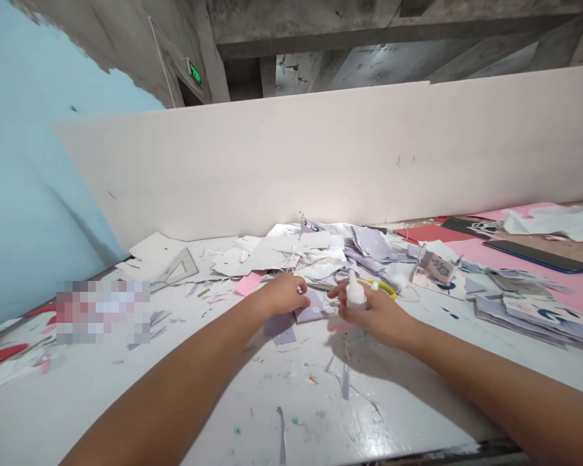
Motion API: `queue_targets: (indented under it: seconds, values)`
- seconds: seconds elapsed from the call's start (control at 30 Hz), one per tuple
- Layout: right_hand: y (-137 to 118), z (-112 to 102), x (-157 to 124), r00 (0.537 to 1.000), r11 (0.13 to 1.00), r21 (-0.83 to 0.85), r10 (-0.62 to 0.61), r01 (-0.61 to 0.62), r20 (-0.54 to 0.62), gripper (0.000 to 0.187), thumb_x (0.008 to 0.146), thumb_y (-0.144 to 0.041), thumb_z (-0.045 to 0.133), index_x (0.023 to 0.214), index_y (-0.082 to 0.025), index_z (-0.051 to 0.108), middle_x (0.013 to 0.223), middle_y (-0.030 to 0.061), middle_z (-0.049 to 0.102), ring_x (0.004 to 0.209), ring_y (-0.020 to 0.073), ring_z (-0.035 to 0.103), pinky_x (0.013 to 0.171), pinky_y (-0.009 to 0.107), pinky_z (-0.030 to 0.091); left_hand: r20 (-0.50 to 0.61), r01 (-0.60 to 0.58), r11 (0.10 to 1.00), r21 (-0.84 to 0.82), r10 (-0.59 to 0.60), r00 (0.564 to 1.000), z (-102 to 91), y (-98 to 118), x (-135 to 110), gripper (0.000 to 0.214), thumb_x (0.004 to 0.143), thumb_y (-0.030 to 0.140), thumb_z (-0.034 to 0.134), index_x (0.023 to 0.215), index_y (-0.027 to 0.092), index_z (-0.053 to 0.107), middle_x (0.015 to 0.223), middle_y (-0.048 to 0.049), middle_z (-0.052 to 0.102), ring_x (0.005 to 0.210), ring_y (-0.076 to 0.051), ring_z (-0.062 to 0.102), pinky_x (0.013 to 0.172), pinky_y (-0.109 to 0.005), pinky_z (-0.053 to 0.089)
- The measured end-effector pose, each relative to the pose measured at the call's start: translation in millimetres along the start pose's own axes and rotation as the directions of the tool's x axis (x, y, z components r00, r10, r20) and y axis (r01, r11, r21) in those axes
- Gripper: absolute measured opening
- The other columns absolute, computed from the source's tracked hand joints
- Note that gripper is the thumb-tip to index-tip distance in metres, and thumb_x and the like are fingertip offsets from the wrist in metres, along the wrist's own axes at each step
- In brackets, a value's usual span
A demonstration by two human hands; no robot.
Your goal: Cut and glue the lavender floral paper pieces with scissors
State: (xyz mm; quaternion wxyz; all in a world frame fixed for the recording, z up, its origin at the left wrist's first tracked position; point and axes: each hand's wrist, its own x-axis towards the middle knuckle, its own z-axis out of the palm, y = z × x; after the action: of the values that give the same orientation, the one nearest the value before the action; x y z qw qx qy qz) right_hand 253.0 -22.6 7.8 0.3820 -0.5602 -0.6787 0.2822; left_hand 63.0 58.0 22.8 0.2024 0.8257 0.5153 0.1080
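Observation:
My right hand (381, 315) is closed around a small white squeeze bottle (356, 298) with a pointed nozzle, which looks like a glue bottle. The nozzle points up. My left hand (285, 295) has its fingers curled and pinched at the left edge of a lavender piece of paper (315, 308) with pale printed shapes. That piece lies on the table between my two hands. Just beneath my left wrist is another lavender scrap (280, 329). Behind my right hand a yellow scissor handle (387, 289) shows, partly hidden.
White and lavender paper scraps (276, 252) are heaped against the upright white panel (320, 162). A set square (179, 266) lies left of the heap. To the right are lavender stacks (539, 320), pink sheets (580, 288) and a dark phone (539, 255). A blurred patch covers something at left.

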Motion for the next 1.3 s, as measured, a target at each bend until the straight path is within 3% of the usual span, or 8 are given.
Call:
queue_targets:
  seconds: [0.13, 0.3, 0.57, 0.67, 0.77, 0.87, 1.07, 1.3]
  values:
    - [3, 3, -1, 0.965, 0.956, -0.222, -0.141, 0.191, 0.221, 0.030, 0.062, -0.024, 0.059, 0.092, -0.026, 0.062, 0.112, 0.0044, 0.057, 0.124, 0.0319, 0.029, 0.094, 0.042, 0.030, -0.067, -0.128, 0.989, 0.078, 0.133, 0.989, 0.4, 9, -5, 0.027, 0.070, 0.037, 0.052, 0.090, 0.024, 0.062, 0.105, -0.0076, 0.053, 0.085, -0.021, 0.053, 0.070, -0.028, 0.038]
    - [5, 5, 1, 0.952, 0.940, -0.260, -0.148, 0.220, 0.269, 0.021, 0.064, -0.025, 0.057, 0.085, -0.025, 0.063, 0.105, 0.0040, 0.060, 0.111, 0.0301, 0.043, 0.090, 0.039, 0.033, 0.060, -0.317, 0.943, 0.105, 0.313, 0.948, 4.6, 7, -2, 0.023, 0.069, 0.035, 0.052, 0.084, 0.024, 0.066, 0.092, -0.0061, 0.058, 0.084, -0.021, 0.052, 0.067, -0.027, 0.037]
    - [1, 8, 1, 0.974, 0.990, -0.079, -0.097, 0.115, 0.203, 0.017, 0.059, -0.024, 0.062, 0.075, -0.021, 0.062, 0.084, 0.0013, 0.064, 0.087, 0.0240, 0.056, 0.075, 0.031, 0.042, 0.116, -0.328, 0.935, 0.137, 0.314, 0.942, 9.8, 6, 1, 0.023, 0.072, 0.034, 0.048, 0.080, 0.025, 0.067, 0.091, -0.0077, 0.058, 0.086, -0.023, 0.050, 0.068, -0.029, 0.036]
    - [1, 6, 3, 0.998, 1.000, 0.021, -0.002, 0.001, 0.071, 0.022, 0.066, -0.030, 0.059, 0.086, -0.022, 0.058, 0.079, 0.0005, 0.064, 0.078, 0.0212, 0.058, 0.069, 0.030, 0.043, 0.110, -0.310, 0.947, 0.087, 0.300, 0.947, 5.7, 5, -2, 0.029, 0.072, 0.045, 0.048, 0.080, 0.024, 0.066, 0.092, -0.0077, 0.057, 0.086, -0.023, 0.051, 0.069, -0.028, 0.037]
    - [5, 1, 9, 0.994, 0.999, 0.011, 0.052, -0.051, -0.096, 0.025, 0.071, -0.042, 0.055, 0.087, -0.023, 0.056, 0.077, 0.0007, 0.063, 0.074, 0.0210, 0.058, 0.068, 0.031, 0.042, 0.127, -0.247, 0.969, 0.012, 0.243, 0.962, 0.7, 3, -6, 0.054, 0.054, 0.056, 0.062, 0.100, 0.028, 0.061, 0.105, -0.0073, 0.053, 0.088, -0.025, 0.052, 0.066, -0.028, 0.039]
    - [13, -4, 14, 0.978, 0.996, -0.048, 0.062, -0.073, -0.200, 0.033, 0.069, -0.054, 0.054, 0.079, -0.023, 0.056, 0.070, 0.0012, 0.062, 0.071, 0.0223, 0.057, 0.064, 0.031, 0.040, 0.096, -0.217, 0.976, -0.025, 0.219, 0.971, -4.1, 3, -8, 0.073, 0.043, 0.047, 0.072, 0.111, 0.030, 0.053, 0.109, -0.0072, 0.053, 0.091, -0.027, 0.052, 0.064, -0.027, 0.038]
    - [14, -4, 14, 0.976, 0.968, -0.183, 0.144, -0.174, -0.166, 0.045, 0.063, -0.064, 0.055, 0.077, -0.022, 0.053, 0.049, -0.0006, 0.050, 0.054, 0.0209, 0.051, 0.051, 0.028, 0.033, -0.009, -0.213, 0.975, -0.056, 0.213, 0.977, -14.1, 4, -9, 0.020, 0.068, 0.027, 0.048, 0.083, 0.024, 0.059, 0.079, -0.0027, 0.060, 0.065, -0.016, 0.050, 0.053, -0.024, 0.031]
    - [-1, 0, 6, 0.984, 0.997, -0.077, -0.045, 0.032, -0.174, 0.024, 0.070, -0.038, 0.056, 0.091, -0.025, 0.055, 0.083, 0.0020, 0.061, 0.075, 0.0206, 0.056, 0.064, 0.028, 0.040, 0.041, -0.226, 0.964, -0.141, 0.233, 0.972, -20.2, 3, -7, 0.018, 0.065, 0.020, 0.043, 0.074, 0.023, 0.058, 0.072, 0.0008, 0.057, 0.059, -0.013, 0.047, 0.047, -0.023, 0.029]
